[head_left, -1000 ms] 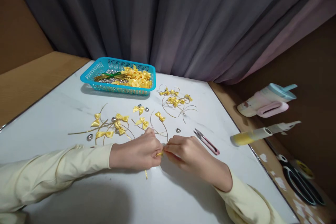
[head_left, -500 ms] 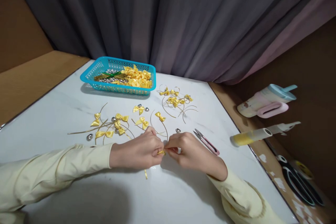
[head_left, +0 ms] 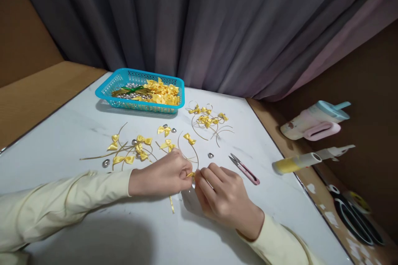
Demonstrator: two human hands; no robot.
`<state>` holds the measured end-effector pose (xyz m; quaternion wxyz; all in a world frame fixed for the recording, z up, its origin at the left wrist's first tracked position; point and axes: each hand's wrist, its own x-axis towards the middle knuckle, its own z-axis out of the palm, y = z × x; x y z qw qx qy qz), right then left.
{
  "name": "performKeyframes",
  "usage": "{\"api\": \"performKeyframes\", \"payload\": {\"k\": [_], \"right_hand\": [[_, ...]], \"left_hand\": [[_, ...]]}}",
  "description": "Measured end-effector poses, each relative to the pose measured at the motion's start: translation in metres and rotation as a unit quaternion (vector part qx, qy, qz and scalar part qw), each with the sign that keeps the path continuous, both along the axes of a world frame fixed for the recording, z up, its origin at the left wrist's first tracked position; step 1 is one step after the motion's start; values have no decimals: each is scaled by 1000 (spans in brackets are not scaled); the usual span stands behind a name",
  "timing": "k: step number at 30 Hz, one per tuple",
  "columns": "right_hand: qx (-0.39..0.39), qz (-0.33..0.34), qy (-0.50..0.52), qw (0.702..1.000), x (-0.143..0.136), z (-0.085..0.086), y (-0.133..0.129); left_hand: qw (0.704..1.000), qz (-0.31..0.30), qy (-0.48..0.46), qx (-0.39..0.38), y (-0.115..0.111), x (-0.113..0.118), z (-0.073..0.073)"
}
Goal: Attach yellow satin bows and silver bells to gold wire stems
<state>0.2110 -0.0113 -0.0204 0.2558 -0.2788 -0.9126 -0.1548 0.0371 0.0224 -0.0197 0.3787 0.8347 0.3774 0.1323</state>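
Observation:
Between my two hands, low over the white table, is a small yellow ribbon bow [head_left: 190,174]. My left hand [head_left: 166,172] is closed on it, with the bow poking out past the fingertips. My right hand [head_left: 222,190] is closed too, its fingertips meeting the bow's right side; what they pinch is hidden behind the fingers. A shiny silvery bit shows just under the bow, too small to name. From beneath my left hand a gold cord end [head_left: 172,205] sticks out. Several yellow bows [head_left: 123,159], gold cords and silver heart-shaped beads [head_left: 106,163] lie beyond my left hand.
A blue basket [head_left: 139,106] with bows, beads and a tied cord bundle stands at the back. Finished-looking looped bows [head_left: 207,121] lie right of it. Pink thread snips [head_left: 245,169], a tumbler [head_left: 311,122], a glue bottle [head_left: 298,162] and black scissors [head_left: 354,219] are at right.
My right hand has turned, its back now facing up more and its knuckles nearer the bow. My left hand keeps hold of the bow, shifted slightly.

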Motion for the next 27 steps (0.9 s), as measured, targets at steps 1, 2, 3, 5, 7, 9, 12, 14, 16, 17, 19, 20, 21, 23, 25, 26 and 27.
{"api": "performKeyframes", "payload": {"k": [1, 2, 3, 5, 7, 9, 12, 14, 16, 17, 19, 20, 21, 23, 25, 26, 27], "right_hand": [[-17, 1, 5, 1000, 0, 0, 1], [-38, 0, 11, 999, 1, 1, 1], [-64, -3, 16, 998, 2, 2, 2], [-124, -10, 24, 992, 3, 5, 3], [-190, -13, 17, 982, 5, 8, 5], [-248, -19, -2, 969, 6, 12, 8], [-317, -44, -26, 947, 5, 16, 12], [-360, -57, -32, 931, 4, 20, 15], [-403, -60, -36, 912, 2, 24, 18], [-424, -59, -38, 903, 2, 26, 20], [-459, -60, -42, 885, 1, 29, 22], [-473, -61, -43, 878, 0, 30, 23], [-485, -63, -42, 871, 0, 31, 24], [-506, -65, -39, 859, 1, 32, 25], [-532, -62, -34, 844, 3, 31, 25], [-548, -62, -30, 834, 4, 30, 26], [-563, -64, -24, 824, 5, 29, 26]], "left_hand": [[1000, -5, 1, -2, -1, 0, 1], [1000, -9, 2, -1, -1, 0, 2], [1000, -12, 3, 1, -2, 0, 2], [1000, -23, 1, 8, -2, 1, 3], [999, -34, -6, 11, -2, 1, 3], [999, -42, -15, 8, -2, 1, 2], [999, -50, -19, 4, -1, 2, 0], [998, -54, -19, 1, -2, 2, -2], [998, -51, -22, -6, -2, 2, -3], [998, -49, -23, -14, -3, 1, -3], [998, -42, -24, -36, -4, 1, -4], [998, -38, -23, -49, -4, 1, -5], [997, -34, -23, -63, -4, 1, -5], [996, -24, -22, -88, -5, 1, -4], [993, -16, -22, -112, -6, 2, -3], [992, -12, -22, -124, -7, 2, -3], [991, -11, -22, -135, -7, 2, -3]]}}
